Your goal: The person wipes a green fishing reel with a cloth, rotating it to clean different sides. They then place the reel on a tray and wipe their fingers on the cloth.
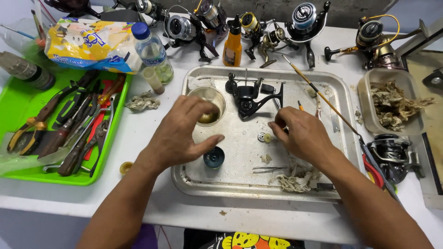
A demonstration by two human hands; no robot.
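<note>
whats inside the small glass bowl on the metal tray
The glass bowl on the metal tray shows a yellowish bit at the bottom, maybe liquid or a small part. The left hand hovers over its near side, hiding the rest.

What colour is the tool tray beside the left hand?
Bright green tool tray, clearest in the head view, left of the left hand.

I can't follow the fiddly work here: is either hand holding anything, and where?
Left hand hovers open over the small bowl, holding nothing. Right hand seems to pinch something tiny at its fingertips; what, cannot be told.
</note>
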